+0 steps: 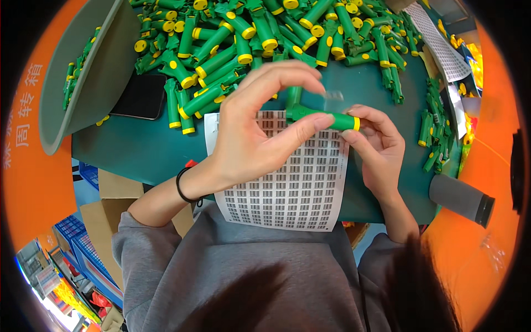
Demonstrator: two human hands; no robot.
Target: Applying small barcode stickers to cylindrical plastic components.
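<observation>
A green plastic tube with a yellow end cap [342, 122] lies crosswise above the sticker sheet. My right hand [381, 146] pinches its capped end between thumb and fingers. My left hand [251, 130] is arched over the tube, its thumb lying along the green side. At the tip of its raised index finger is a small clear label [333, 98], blurred; how firmly it is held is hard to see. Below both hands, the white sheet of small dark printed labels [279, 202] hangs over the table's near edge toward my lap.
A heap of green tubes with yellow caps [238, 50] covers the far table. More green pieces [434, 133] lie at the right. A grey-green tub [83, 77] leans at the left beside a black phone [141, 97]. A grey cylinder [459, 199] lies at the right edge.
</observation>
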